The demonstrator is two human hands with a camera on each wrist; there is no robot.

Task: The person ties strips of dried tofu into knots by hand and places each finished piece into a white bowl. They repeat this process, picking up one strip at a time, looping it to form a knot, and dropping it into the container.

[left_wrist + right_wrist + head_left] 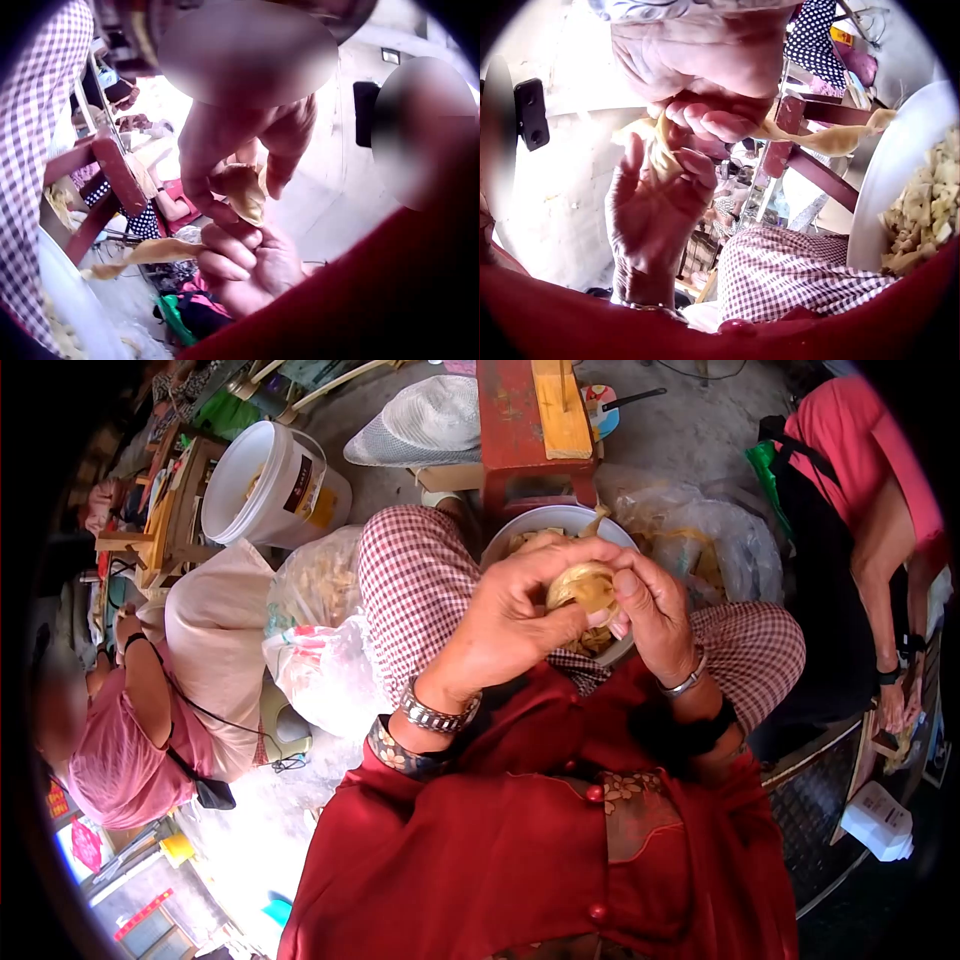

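Note:
In front of the lap, my left hand and right hand meet around a pale yellow, leafy strip wound into a small bundle. Thumb and fingers of the left hand pinch the bundle from one side. The right hand's curled fingers hold the strip, whose loose end sticks out past them in both wrist views. Part of the bundle is hidden by the fingers. Just below the hands, between the knees, stands a white tub with pale chopped pieces in it.
A red wooden bench stands beyond the tub, with a mesh hat beside it. Clear plastic bags lie right of the tub. At left are a white bucket, more bags and a seated person. Another person sits at right.

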